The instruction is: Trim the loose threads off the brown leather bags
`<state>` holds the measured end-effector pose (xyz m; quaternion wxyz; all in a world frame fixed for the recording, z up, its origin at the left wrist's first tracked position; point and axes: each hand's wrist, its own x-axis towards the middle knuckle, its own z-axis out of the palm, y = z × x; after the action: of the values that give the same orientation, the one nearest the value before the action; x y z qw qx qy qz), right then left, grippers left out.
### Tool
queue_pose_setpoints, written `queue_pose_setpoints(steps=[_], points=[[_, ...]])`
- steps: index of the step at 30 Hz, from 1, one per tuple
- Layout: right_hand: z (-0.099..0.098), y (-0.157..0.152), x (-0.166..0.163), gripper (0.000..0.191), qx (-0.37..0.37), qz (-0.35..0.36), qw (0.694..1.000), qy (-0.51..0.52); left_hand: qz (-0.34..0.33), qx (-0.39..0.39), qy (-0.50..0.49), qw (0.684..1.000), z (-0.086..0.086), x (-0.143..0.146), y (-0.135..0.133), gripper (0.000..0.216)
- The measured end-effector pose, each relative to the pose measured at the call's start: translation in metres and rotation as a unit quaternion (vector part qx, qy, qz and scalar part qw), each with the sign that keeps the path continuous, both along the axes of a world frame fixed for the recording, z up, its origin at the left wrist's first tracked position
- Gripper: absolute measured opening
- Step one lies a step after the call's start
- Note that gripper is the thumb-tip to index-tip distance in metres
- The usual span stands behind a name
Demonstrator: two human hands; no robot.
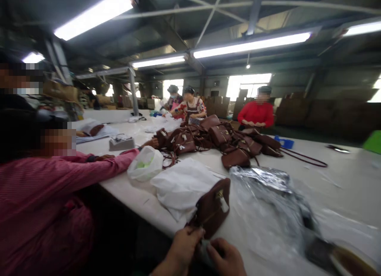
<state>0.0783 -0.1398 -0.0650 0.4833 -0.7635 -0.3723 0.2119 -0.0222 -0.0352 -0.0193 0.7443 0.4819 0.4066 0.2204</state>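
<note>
A small brown handbag point(213, 206) with a gold-coloured clasp and a white tag lies tilted at the near edge of the table. My left hand point(183, 246) pinches at its near end, with the thumb and fingers pressed together. Close beside it, my right hand point(226, 257) has its fingers curled at a pale greyish piece point(204, 250) between the two hands. What that piece is cannot be made out. Directly behind the handbag lies a white cloth or soft bag point(184, 182).
Brown handbags point(218, 135) are heaped mid-table. Clear plastic wrapping point(262, 204) spreads to the right. A white plastic bag point(145, 163) and a grey box-shaped device point(122, 143) stand left. A co-worker's pink sleeve point(98, 166) reaches across; other people work at the far side.
</note>
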Motion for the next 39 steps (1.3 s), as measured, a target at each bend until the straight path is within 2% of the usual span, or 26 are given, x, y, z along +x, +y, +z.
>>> queue_pose_setpoints(steps=[4, 7, 12, 17, 27, 33, 39], points=[[0.021, -0.003, -0.001, 0.019, 0.019, -0.020, 1.000, 0.016, -0.009, -0.037, 0.002, 0.999, -0.002, 0.004, -0.001, 0.043], [0.027, -0.004, -0.002, 0.013, 0.035, -0.039, 0.999, 0.017, -0.015, -0.058, 0.011, 0.998, 0.001, 0.004, 0.002, 0.046], [0.027, -0.006, -0.005, 0.009, 0.032, -0.044, 0.999, 0.000, -0.001, -0.057, 0.015, 0.998, 0.005, 0.003, 0.002, 0.047], [0.030, -0.001, -0.009, 0.009, 0.025, -0.053, 0.998, 0.004, -0.005, -0.056, 0.014, 0.998, 0.002, 0.004, 0.002, 0.044], [0.027, 0.009, -0.007, 0.016, 0.031, -0.065, 0.991, 0.116, -0.016, -0.043, 0.005, 0.999, 0.000, 0.002, 0.002, 0.045], [0.028, 0.019, -0.003, 0.020, 0.032, -0.067, 0.992, 0.098, -0.028, -0.057, 0.026, 0.998, -0.006, -0.006, 0.001, 0.046], [0.033, 0.027, -0.003, 0.022, 0.025, -0.082, 0.993, 0.082, -0.053, -0.038, 0.033, 0.997, -0.010, -0.011, 0.001, 0.051]])
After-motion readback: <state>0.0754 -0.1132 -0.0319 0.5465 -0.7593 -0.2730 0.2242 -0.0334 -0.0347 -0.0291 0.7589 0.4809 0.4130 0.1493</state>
